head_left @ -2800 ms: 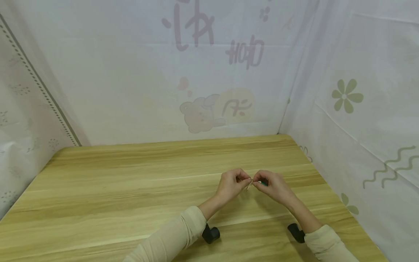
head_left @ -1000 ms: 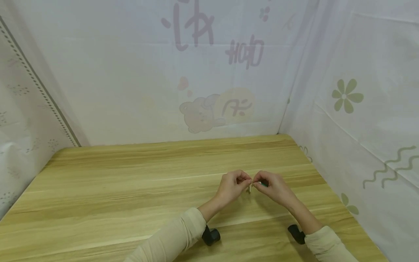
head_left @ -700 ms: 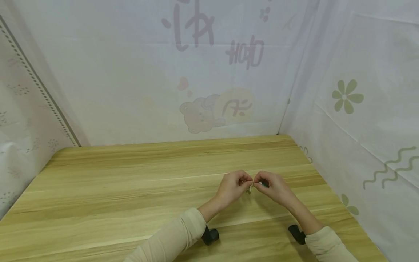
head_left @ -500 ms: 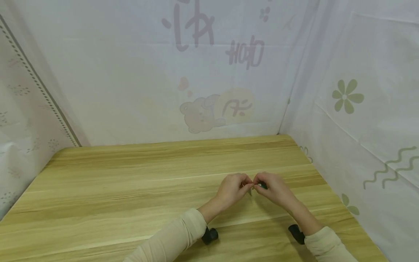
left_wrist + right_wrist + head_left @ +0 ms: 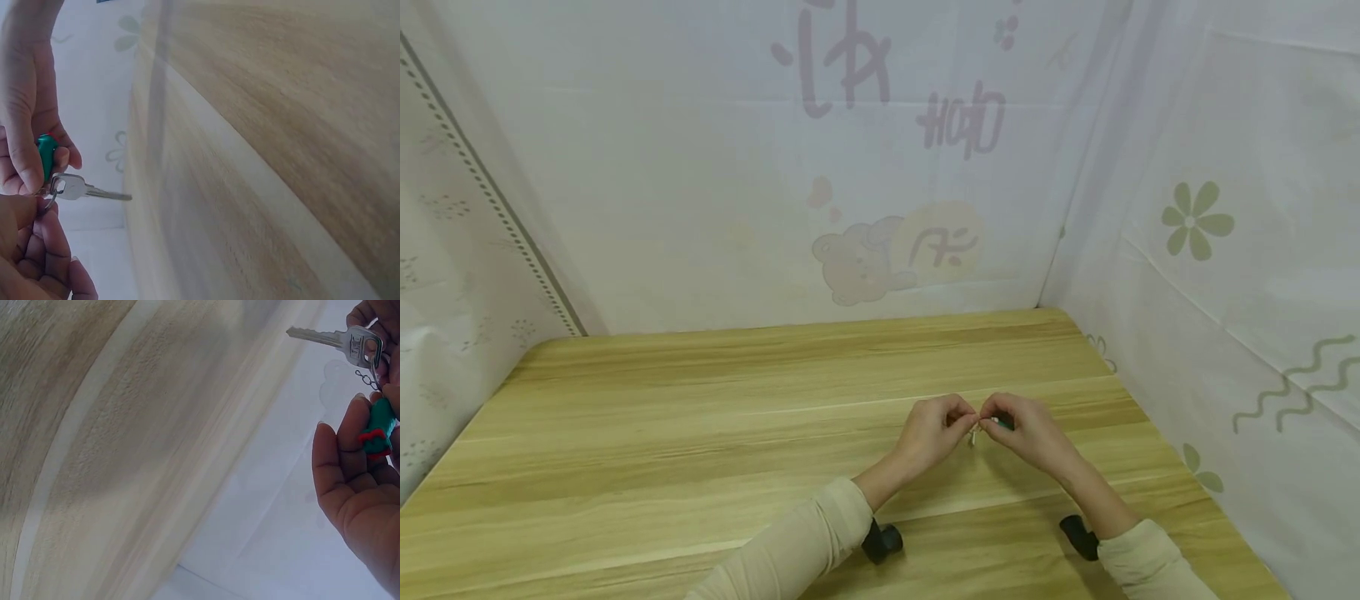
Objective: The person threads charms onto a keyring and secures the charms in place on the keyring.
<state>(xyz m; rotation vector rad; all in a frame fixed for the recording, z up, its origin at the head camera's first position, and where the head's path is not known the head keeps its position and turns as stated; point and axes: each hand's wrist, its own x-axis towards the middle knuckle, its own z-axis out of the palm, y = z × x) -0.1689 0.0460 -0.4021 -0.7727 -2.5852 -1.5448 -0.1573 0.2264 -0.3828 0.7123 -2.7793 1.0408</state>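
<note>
In the head view my left hand [image 5: 927,433] and right hand [image 5: 1033,432] meet fingertip to fingertip above the table. The left finger and thumb pinch a thin metal key ring [image 5: 51,201]. From that ring a silver key [image 5: 356,346] sticks out, its toothed blade pointing away from the fingers. My right hand holds a small green keychain charm [image 5: 379,422] with red trim, thumb and forefinger at its ring end. A short fine chain [image 5: 365,379] dangles beside the ring. Fingertips hide part of where ring and charm join.
Both hands are over the right half of a wood-grain table [image 5: 700,433]. A printed white cloth [image 5: 700,183] hangs behind it and along both sides. Black wrist mounts [image 5: 882,542] sit at the cuffs of the cream sleeves [image 5: 797,533].
Both hands stay nearly in place, still pinching. The fingertips draw together about half a second ago, then part slightly. The key hangs lower below the left fingertips than 2.8 seconds ago.
</note>
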